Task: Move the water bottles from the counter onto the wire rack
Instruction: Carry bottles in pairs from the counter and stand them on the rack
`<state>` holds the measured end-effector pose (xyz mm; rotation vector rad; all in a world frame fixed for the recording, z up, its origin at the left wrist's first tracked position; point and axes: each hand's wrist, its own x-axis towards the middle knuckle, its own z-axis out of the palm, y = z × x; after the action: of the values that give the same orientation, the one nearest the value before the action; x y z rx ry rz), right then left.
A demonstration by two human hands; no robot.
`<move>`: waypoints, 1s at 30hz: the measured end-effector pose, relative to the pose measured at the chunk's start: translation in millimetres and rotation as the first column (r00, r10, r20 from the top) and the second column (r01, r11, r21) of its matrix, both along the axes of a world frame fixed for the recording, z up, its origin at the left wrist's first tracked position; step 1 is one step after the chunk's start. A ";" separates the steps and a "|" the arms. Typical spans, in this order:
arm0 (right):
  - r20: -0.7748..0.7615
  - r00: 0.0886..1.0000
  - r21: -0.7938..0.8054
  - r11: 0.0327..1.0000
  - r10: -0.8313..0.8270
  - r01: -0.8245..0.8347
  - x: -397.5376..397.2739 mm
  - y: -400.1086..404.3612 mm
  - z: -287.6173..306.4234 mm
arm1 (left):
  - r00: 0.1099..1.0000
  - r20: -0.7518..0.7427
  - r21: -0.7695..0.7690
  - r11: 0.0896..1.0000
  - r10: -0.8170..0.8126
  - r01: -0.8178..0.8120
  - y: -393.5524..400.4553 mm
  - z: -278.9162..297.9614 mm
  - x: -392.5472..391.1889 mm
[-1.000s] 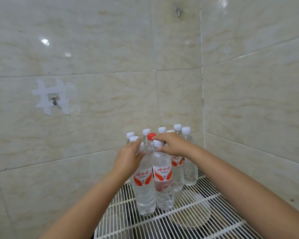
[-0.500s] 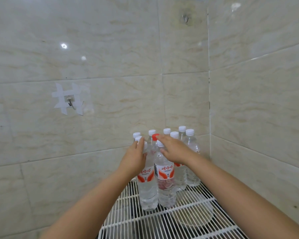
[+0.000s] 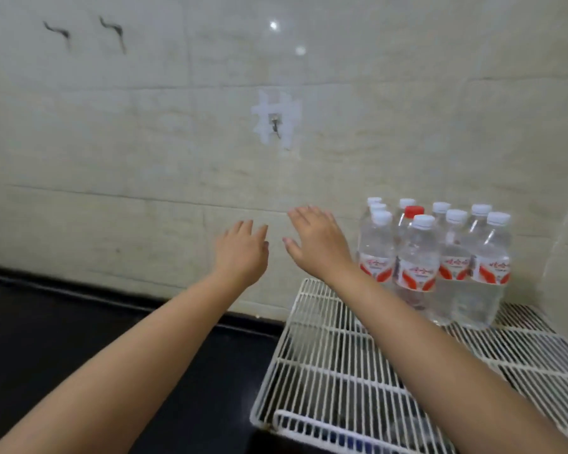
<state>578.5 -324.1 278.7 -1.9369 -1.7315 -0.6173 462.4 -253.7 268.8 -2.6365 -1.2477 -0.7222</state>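
Fingers of both the left hand (image 3: 241, 253) and right hand (image 3: 318, 242) are spread, holding nothing; water bottles (image 3: 436, 260) stand clustered at the wire rack's (image 3: 335, 362) far right. Best reach left along the counter (image 3: 63, 329) for more.

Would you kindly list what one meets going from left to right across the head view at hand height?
Black counter → left hand → right hand → cluster of water bottles standing on the wire rack, with the red-capped bottle among the white-capped ones.
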 end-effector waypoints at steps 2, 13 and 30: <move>0.010 0.997 -0.025 0.996 0.081 -0.080 -43.6 24.0 -7.4 | 0.994 -0.025 -0.004 0.995 0.104 -0.104 9.5 -10.4 -48.2; -0.106 0.904 -0.192 0.883 0.415 -0.428 -344.5 123.0 -100.3 | 0.819 -0.191 -0.067 0.825 0.541 -0.560 46.4 -97.7 -375.4; -0.261 0.786 -0.425 0.664 0.561 -0.615 -688.6 243.4 -205.1 | 0.561 -0.312 -0.307 0.478 0.766 -0.823 98.3 -187.4 -726.7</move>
<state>-110.1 -80.7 73.6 -1.4712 -2.4432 0.1957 -264.2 -155.4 81.4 -1.8387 -2.5237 -0.0851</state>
